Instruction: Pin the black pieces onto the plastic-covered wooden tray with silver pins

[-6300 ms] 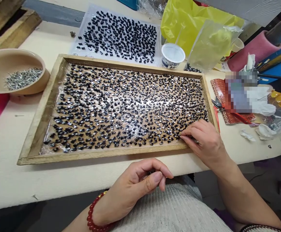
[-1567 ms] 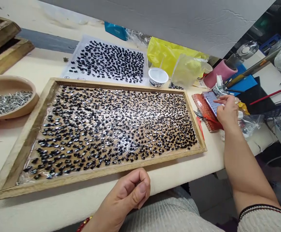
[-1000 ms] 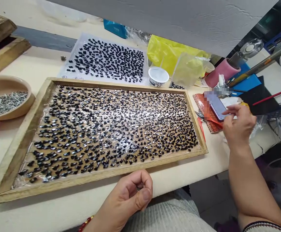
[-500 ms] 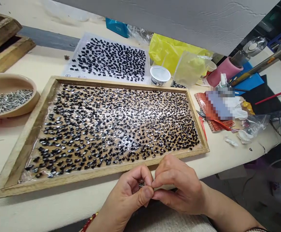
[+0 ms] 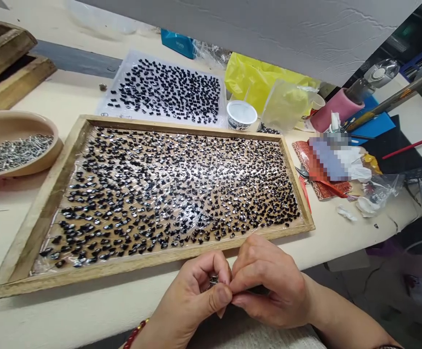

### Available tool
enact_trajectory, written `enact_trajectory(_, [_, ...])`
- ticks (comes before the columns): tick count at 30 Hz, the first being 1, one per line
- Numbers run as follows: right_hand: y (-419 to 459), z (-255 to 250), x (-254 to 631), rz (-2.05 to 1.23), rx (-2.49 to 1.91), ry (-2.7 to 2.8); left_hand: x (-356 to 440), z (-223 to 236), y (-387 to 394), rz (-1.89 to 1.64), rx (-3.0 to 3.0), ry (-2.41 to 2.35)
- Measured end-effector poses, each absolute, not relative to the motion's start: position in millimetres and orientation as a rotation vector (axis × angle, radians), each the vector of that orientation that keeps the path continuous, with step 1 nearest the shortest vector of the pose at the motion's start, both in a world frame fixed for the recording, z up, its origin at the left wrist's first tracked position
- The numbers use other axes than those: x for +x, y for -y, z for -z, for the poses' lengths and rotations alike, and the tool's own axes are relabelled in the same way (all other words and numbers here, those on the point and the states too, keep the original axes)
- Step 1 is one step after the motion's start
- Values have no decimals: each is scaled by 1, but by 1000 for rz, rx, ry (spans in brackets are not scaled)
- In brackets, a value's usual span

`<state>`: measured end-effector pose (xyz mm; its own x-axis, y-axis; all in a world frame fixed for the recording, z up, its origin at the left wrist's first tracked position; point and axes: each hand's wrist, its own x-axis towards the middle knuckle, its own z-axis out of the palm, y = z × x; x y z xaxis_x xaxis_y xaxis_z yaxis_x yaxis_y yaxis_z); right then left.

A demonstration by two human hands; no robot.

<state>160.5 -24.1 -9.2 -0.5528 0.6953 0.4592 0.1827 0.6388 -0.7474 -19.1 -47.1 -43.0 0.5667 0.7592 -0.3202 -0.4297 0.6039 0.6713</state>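
My left hand (image 5: pixel 201 286) is closed, with several small metal pins (image 5: pixel 213 281) showing between its curled fingers and thumb. The fingertips of my right hand (image 5: pixel 269 283) are pinched and meet the left thumb and forefinger. What lies between them is too small and covered to make out. Both hands are at the front edge of a wooden-framed tray (image 5: pixel 123 264). Inside the tray, many small shiny black pieces (image 5: pixel 192 194) stand in rows, some with thin wires visible.
A tan bowl (image 5: pixel 47 123) of metal pins stands at the left. Behind the tray lie a white sheet (image 5: pixel 123 72) with black pieces and a small white cup (image 5: pixel 242 114). Wooden frames (image 5: pixel 14 87) are stacked far left; scissors (image 5: pixel 302 172) and tissues (image 5: pixel 363 167) lie right.
The view has shifted very slightly. My hands stay together at the same place, with only a small movement of the pinched fingertips.
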Motion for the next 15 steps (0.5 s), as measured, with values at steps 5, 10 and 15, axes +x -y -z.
enact_trajectory(5, [24,8,159,-843,-695,2079,-20,44,49,-744,565,-646])
enact_trajectory(10, [19,2,176,-782,-726,2056,-21,43,48,-689,648,-663])
enact_trajectory(15, [-32,1,254,-131,-1238,1654,-26,43,49,-583,759,-713])
